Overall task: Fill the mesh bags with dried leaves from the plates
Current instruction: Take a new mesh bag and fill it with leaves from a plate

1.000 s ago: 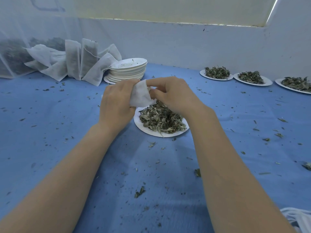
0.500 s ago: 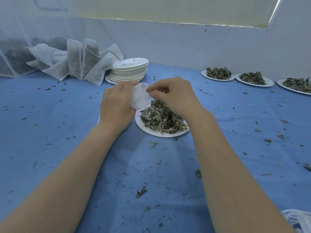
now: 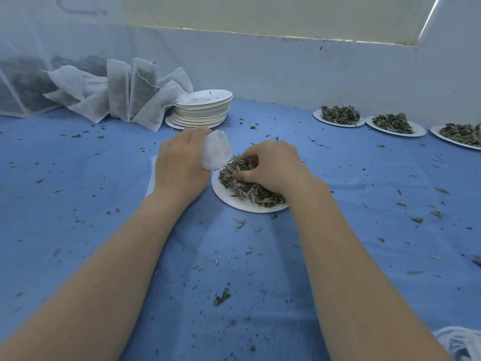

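Since the earlier frames the right hand (image 3: 270, 165) had dropped off the mesh bag (image 3: 217, 149) and sunk into the dried leaves (image 3: 247, 183), its fingers curled round a clump of them. Both hands had pinched the bag's mouth a second before; only the left hand (image 3: 179, 165) gripped it now, fingers closed round the white fabric, with the bag sticking up at the hand's 1 o'clock, just beside the heap.

A blue cloth covered the worktop (image 3: 78, 204), strewn all over with leaf crumbs. A pale wall (image 3: 286, 74) closed it off at 12 o'clock, with a lighter, yellowish band above it. At 10 o'clock hung a sheer white netting (image 3: 23, 82) with dark leaf matter dimly visible behind it, and next to it lay a heap of filled bags (image 3: 125, 95), some upright, some slumped. Touching that heap on its 3 o'clock side stood a stack of empty plates (image 3: 203, 108). At 2 o'clock three far plates (image 3: 338, 117) with leaves sat in a row along the wall, well apart from the hands. The near plate (image 3: 234, 201) lay at the centre under the leaves. A flat white sheet (image 3: 152, 175) showed partly from under the left hand, at its 9 o'clock. At 5 o'clock, some white fabric (image 3: 458, 342) reached into the corner.
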